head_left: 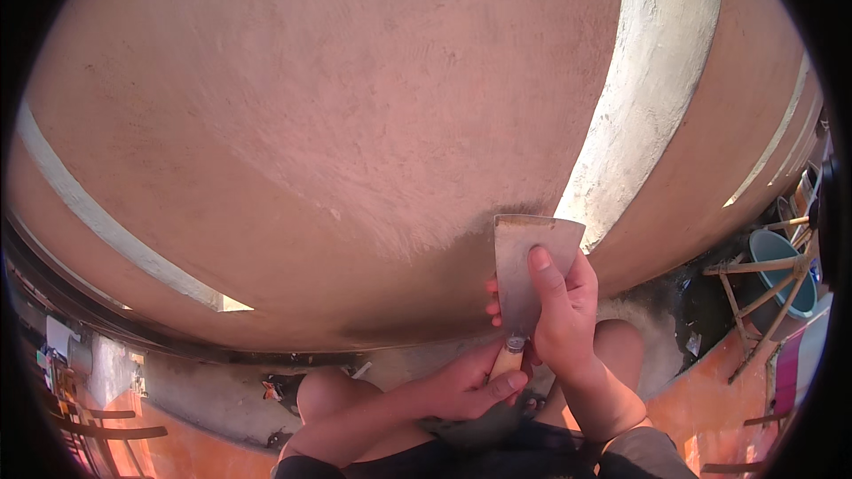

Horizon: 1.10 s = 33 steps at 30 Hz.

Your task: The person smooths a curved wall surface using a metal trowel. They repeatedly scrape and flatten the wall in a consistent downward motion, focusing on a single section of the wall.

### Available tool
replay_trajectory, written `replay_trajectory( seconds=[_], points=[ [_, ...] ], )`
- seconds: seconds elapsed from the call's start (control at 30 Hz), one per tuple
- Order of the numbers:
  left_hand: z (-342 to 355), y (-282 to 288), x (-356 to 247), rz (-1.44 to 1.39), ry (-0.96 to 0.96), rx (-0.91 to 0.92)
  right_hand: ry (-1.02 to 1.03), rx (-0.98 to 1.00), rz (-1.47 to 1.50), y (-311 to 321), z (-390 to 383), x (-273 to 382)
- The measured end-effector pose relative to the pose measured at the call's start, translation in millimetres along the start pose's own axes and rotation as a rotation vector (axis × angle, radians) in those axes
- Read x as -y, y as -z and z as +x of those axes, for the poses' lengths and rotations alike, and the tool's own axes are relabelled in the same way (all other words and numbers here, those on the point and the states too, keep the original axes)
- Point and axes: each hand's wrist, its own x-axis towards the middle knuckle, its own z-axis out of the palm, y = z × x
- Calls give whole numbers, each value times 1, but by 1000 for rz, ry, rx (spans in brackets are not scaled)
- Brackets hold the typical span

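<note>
A wide putty knife (516, 270) with a grey metal blade and a pale wooden handle is held upright in front of me, its broad edge uppermost. A brownish strip runs along that edge. My left hand (475, 383) is closed round the handle. Higher up, my right hand (568, 315) grips the blade, thumb flat on the near face and fingertips showing past its left side. Behind the blade rises a pinkish-brown plastered wall (355, 115), with a darker patch low down beside the knife. I cannot tell whether the blade touches it.
Pale vertical strips (652, 80) stand out on the wall. At the right, a teal basin (781, 270) sits by a wooden pole frame (754, 302). My bent knees are close to the wall's foot. Small debris (280, 388) lies on the ground, and wooden slats (111, 430) show at lower left.
</note>
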Motion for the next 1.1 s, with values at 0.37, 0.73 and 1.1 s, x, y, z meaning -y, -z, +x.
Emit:
replay_trajectory(
  seconds=[0.37, 0.73, 1.1],
  points=[
    [-8, -12, 7, -28, -48, -196, -5, -167, -54, -14, 9, -13],
    [-1, -9, -11, -24, -49, -185, -24, -210, -12, -26, 14, 11],
    [-5, -19, 0, -81, -8, -190, 12, -207, -76, -19, 11, 0]
  ],
)
